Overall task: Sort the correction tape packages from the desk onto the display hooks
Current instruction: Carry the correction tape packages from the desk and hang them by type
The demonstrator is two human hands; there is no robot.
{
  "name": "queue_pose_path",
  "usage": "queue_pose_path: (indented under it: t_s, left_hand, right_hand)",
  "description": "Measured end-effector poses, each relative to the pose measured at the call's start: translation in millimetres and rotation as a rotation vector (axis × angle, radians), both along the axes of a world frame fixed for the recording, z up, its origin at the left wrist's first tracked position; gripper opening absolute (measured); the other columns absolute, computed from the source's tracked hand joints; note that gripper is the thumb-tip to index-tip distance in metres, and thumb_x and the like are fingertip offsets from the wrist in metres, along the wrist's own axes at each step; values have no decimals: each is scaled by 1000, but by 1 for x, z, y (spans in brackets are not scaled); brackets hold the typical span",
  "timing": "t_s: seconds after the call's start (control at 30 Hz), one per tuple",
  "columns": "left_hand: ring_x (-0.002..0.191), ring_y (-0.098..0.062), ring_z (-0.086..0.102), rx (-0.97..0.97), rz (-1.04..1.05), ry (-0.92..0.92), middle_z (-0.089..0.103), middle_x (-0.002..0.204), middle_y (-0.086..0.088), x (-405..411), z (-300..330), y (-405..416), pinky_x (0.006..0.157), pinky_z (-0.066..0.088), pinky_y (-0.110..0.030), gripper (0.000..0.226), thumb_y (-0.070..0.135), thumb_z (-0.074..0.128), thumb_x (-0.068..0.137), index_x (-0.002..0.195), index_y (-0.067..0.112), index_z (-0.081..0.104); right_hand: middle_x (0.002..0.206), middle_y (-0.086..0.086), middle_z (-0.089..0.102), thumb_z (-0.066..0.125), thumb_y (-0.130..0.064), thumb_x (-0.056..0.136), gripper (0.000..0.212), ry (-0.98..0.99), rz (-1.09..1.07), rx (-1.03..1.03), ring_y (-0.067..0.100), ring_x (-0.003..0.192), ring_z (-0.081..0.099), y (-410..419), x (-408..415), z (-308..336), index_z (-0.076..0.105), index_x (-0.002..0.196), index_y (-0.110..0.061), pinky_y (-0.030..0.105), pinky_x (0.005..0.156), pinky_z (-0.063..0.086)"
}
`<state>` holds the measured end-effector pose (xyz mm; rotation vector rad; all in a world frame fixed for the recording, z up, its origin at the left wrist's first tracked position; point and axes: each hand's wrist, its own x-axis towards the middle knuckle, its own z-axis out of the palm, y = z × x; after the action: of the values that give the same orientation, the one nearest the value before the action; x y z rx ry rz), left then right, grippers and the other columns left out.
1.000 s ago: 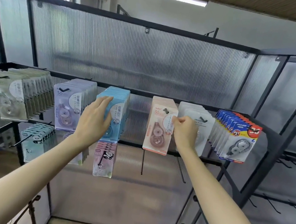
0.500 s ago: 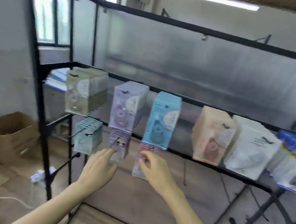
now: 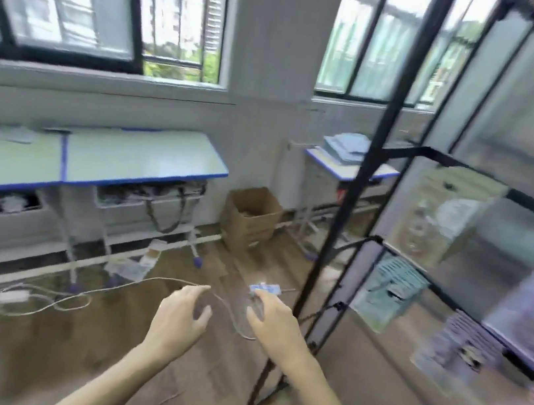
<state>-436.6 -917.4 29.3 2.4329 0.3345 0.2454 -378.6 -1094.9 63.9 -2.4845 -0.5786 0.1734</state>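
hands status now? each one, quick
Left hand: open, fingers loosely curled, holding nothing.
Right hand: open, empty as far as the blurred frame shows.

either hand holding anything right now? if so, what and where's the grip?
Nothing held, as far as the blurred head view shows. Left hand and right hand hang over the floor with loosely curled fingers. The small blue item beyond the right fingertips seems to lie on the floor.

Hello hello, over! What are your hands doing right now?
Left hand open, empty. Right hand open, empty too. Packages on the display rack at right, blurred. Desk ahead-left; loose cable on the floor between.
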Motion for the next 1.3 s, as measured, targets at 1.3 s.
queue_pose_path:
  t_s: [1.3]
  left_hand:
    - [126, -14, 52, -172, 959, 79, 58, 136, 3, 149, -6, 348, 105, 35, -25, 44, 24, 61, 91, 135, 20, 57]
  right_hand:
    - [136, 1, 52, 48, -31, 97, 47, 110, 850, -80, 16, 125, 48, 468, 271, -34, 41, 141, -18, 27, 104, 36]
